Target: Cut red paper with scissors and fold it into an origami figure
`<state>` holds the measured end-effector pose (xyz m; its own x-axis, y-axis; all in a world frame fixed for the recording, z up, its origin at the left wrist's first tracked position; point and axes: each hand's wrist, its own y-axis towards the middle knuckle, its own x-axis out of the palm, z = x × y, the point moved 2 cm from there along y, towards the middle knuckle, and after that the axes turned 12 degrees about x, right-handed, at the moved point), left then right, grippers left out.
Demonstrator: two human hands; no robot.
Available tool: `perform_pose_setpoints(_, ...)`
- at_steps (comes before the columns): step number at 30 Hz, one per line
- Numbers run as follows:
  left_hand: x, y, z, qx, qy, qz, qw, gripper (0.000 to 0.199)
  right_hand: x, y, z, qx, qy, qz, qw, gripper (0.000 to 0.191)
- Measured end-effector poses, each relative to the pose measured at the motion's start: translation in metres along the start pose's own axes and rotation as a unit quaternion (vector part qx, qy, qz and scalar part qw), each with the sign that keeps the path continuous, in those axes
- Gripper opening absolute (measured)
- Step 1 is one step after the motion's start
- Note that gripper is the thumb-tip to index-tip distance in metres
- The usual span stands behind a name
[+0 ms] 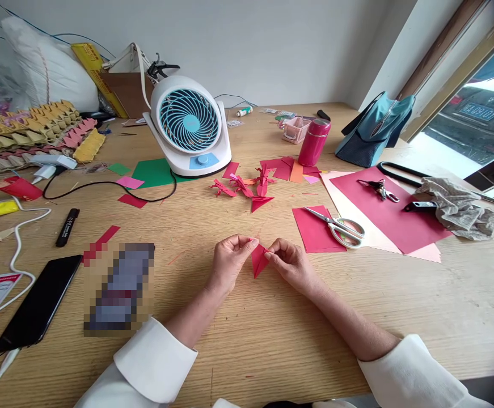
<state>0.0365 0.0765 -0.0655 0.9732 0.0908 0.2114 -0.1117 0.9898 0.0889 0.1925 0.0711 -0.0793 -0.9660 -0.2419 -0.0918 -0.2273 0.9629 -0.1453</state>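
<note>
A small folded piece of red paper (259, 263) is held between my two hands above the middle of the table, its point toward me. My left hand (233, 259) pinches its upper left corner between thumb and fingers. On the other side, my right hand (290, 263) pinches the right edge. Beyond my hands lie several folded red paper figures (241, 186) and a folded red triangle (261, 203). White-handled scissors (345, 231) rest on red paper sheets (310, 229) to the right.
A white fan (190, 122) stands at the back, beside green paper (151, 171). A pink bottle (314, 143), a blue bag (376, 129) and a large red sheet (383, 209) are right; a black phone (38, 300), a marker (67, 228) and cables are left.
</note>
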Motion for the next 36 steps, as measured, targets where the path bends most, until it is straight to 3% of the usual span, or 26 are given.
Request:
perform_pose_setpoints(7,-0.011,0.009,0.002,-0.033,-0.079,0.056,0.995,0.024,-0.001,0.001,0.003,0.011,0.013,0.0,1.0,0.031)
perform_pose_setpoints(13,-0.001,0.002,-0.002,-0.004,0.017,-0.091,0.996,0.028,0.0,0.0,0.0,0.014,0.024,0.002,1.0,0.033)
perform_pose_setpoints(17,0.004,-0.004,-0.006,0.029,0.118,-0.117,0.986,0.026,0.001,-0.002,-0.003,0.002,-0.006,-0.01,1.0,0.03)
perform_pose_setpoints(20,0.002,-0.003,-0.005,0.028,0.095,-0.085,0.991,0.027,0.0,-0.003,-0.004,-0.002,-0.022,-0.014,1.0,0.031)
perform_pose_setpoints(26,-0.008,0.008,-0.002,-0.01,-0.046,0.035,0.998,0.027,0.0,-0.001,-0.004,0.014,-0.01,-0.017,1.0,0.035)
perform_pose_setpoints(28,-0.009,0.008,-0.002,-0.03,-0.065,0.039,0.997,0.028,-0.001,0.0,-0.004,0.026,0.025,-0.015,0.999,0.037)
perform_pose_setpoints(31,-0.004,0.004,-0.002,-0.025,-0.015,-0.048,0.998,0.033,-0.003,0.001,-0.006,0.043,0.071,-0.003,0.997,0.038)
perform_pose_setpoints(34,0.004,-0.002,-0.002,0.021,0.084,-0.154,0.984,0.03,-0.007,0.0,-0.009,0.046,0.096,0.025,0.994,0.038)
perform_pose_setpoints(36,0.006,-0.004,-0.004,0.033,0.117,-0.168,0.978,0.025,-0.008,0.0,-0.011,0.043,0.104,0.033,0.993,0.037)
